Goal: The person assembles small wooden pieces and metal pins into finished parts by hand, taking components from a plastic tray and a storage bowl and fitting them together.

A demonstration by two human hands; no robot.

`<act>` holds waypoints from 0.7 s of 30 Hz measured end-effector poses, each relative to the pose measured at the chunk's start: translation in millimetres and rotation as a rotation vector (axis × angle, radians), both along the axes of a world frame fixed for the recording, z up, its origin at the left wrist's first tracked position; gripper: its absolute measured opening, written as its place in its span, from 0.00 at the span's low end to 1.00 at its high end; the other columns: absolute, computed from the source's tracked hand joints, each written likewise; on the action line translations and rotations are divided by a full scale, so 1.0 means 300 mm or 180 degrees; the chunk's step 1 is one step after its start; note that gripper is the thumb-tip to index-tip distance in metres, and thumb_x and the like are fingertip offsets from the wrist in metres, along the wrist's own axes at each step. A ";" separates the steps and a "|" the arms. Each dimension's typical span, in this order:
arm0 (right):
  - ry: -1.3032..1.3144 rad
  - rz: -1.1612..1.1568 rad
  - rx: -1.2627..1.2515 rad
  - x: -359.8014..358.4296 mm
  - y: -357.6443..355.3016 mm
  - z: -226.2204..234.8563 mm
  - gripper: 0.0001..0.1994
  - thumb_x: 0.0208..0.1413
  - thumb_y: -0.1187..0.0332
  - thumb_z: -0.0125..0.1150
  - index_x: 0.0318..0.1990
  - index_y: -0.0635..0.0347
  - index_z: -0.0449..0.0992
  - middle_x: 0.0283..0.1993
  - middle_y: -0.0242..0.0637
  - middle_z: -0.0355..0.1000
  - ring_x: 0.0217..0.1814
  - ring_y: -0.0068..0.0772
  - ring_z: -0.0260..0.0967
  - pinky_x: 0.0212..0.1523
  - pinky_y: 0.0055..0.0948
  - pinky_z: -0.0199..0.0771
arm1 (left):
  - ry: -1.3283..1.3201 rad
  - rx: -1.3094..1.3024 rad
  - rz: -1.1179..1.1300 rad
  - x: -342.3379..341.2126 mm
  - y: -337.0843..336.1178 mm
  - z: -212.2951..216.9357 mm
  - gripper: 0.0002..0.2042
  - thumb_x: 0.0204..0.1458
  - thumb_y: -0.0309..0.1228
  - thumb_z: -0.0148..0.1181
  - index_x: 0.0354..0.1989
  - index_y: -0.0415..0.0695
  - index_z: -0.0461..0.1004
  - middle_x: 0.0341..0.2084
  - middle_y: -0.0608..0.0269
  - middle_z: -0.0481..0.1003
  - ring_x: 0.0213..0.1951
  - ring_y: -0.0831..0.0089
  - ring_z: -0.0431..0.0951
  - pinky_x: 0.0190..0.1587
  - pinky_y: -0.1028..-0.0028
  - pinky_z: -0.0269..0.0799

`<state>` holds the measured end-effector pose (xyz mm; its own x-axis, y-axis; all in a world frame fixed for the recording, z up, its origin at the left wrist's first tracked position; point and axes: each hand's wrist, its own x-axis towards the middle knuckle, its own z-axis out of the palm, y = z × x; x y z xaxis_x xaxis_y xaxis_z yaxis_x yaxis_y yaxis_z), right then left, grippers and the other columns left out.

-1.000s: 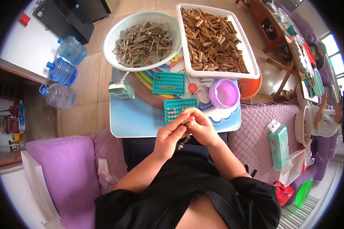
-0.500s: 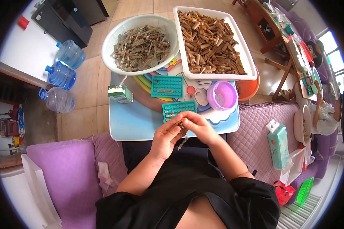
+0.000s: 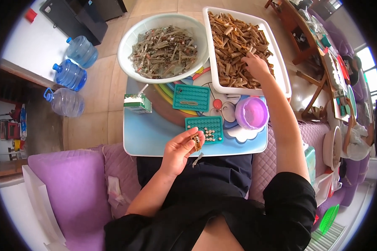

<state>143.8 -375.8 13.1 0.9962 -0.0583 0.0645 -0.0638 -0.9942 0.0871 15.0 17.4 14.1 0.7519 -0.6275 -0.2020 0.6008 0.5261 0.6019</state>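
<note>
My left hand (image 3: 181, 149) is closed, pinching a small brown-gold hollow piece (image 3: 196, 142) between thumb and fingers just over the table's front edge. Beneath it a thin greyish strip (image 3: 198, 160) shows against my dark trousers; whether it hangs from the hand or lies there I cannot tell. My right hand (image 3: 256, 67) reaches into a white tray (image 3: 285, 79), its stretched fingers touching a heap of brown curved pieces (image 3: 234, 46). Close by my left hand sits a teal dimpled tray (image 3: 192, 122) with several small pale round bits (image 3: 209, 134) in it.
A pale round basin (image 3: 123, 54) heaped with greyish strips stands at the far left. On the patterned table (image 3: 155, 140) are another teal tray (image 3: 190, 92), a purple tub (image 3: 252, 113) and a green-white carton (image 3: 137, 103). Water jugs (image 3: 70, 75) stand left. Another person (image 3: 356, 140) sits at far right.
My right hand has left the brown piece and moved forward and right into the white tray. My left hand keeps the piece, now nearer the teal tray. The view has shifted slightly.
</note>
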 end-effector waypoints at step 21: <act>-0.0285 0.0118 0.4361 -0.500 0.641 0.204 0.17 0.51 0.79 0.57 0.50 0.68 0.69 0.40 0.33 0.71 0.41 0.22 0.70 0.40 0.19 0.70 | -0.0031 -0.0041 0.0381 0.057 -0.070 0.081 0.17 0.56 0.23 0.50 0.55 0.38 0.63 0.51 0.54 0.68 0.53 0.66 0.69 0.57 0.67 0.65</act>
